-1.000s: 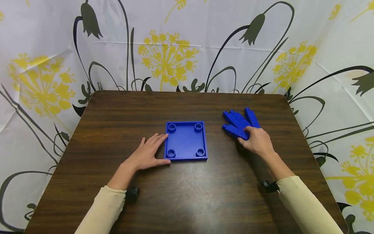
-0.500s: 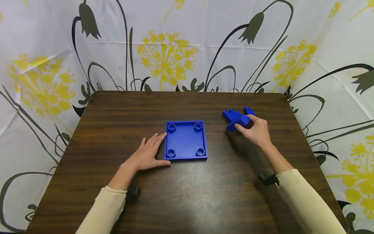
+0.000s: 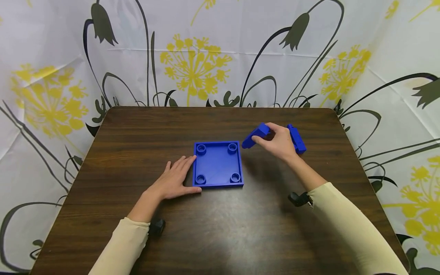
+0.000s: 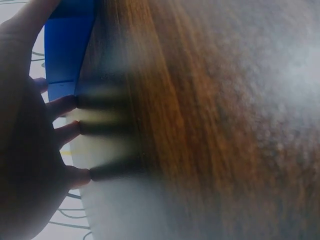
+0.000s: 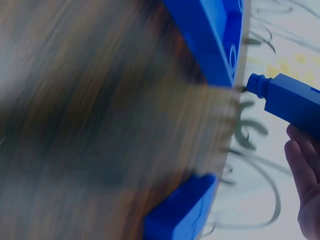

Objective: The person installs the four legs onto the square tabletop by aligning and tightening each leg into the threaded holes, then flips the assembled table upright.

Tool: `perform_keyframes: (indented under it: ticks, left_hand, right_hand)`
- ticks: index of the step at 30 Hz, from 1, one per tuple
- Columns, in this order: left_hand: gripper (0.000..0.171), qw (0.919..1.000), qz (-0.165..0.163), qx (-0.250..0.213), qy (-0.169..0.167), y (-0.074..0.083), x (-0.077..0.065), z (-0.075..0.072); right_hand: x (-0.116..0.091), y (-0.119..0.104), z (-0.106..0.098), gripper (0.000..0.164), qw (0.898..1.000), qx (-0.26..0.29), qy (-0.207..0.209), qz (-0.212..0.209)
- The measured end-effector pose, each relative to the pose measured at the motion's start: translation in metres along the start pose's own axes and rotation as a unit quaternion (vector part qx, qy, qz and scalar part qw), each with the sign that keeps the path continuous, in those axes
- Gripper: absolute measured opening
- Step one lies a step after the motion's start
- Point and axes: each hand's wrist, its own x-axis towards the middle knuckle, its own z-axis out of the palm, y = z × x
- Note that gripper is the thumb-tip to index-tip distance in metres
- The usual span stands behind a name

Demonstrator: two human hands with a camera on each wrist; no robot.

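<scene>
A blue square panel (image 3: 218, 164) with raised rims and a round socket in each corner lies on the table. My left hand (image 3: 172, 181) rests spread against its left side, thumb at the near left corner. My right hand (image 3: 280, 143) pinches a blue table-leg-like block (image 3: 255, 135) by its thick end, held above the table just right of the panel's far right corner. The block is tilted; its narrow knobbed end (image 5: 258, 86) shows in the right wrist view. More blue leg blocks (image 3: 296, 139) lie behind the right hand, partly hidden by it.
A dark wood-grain table (image 3: 220, 233) carries everything. Behind and beside it hangs a white cloth (image 3: 254, 23) with yellow and grey flower prints. A small black camera (image 3: 299, 199) is worn at the right wrist, another (image 3: 157, 227) at the left.
My right hand has lifted one leg block off the group and carried it left towards the panel, tipping its knobbed end down. The left hand and panel have stayed in place.
</scene>
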Motion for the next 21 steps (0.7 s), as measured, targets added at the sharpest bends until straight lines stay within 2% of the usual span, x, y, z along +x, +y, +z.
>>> perform_keyframes:
  ticks: [7,14,21]
  left_hand:
    - [0.111,0.9999,-0.009,-0.004,0.003,0.0,0.0,-0.001]
    - [0.11,0.9997,-0.022,-0.007,0.002,0.002,0.001,0.0]
    - [0.097,0.9995,-0.029,-0.013,0.008,0.003,0.001,-0.004]
  right_hand:
    - [0.022,-0.026,0.042,0.027,0.998,0.034,-0.053,-0.019]
    - [0.036,-0.047,0.081,0.034,0.995,0.013,-0.097,-0.027]
    - [0.048,-0.059,0.104,0.036,0.995,-0.002,-0.099,-0.028]
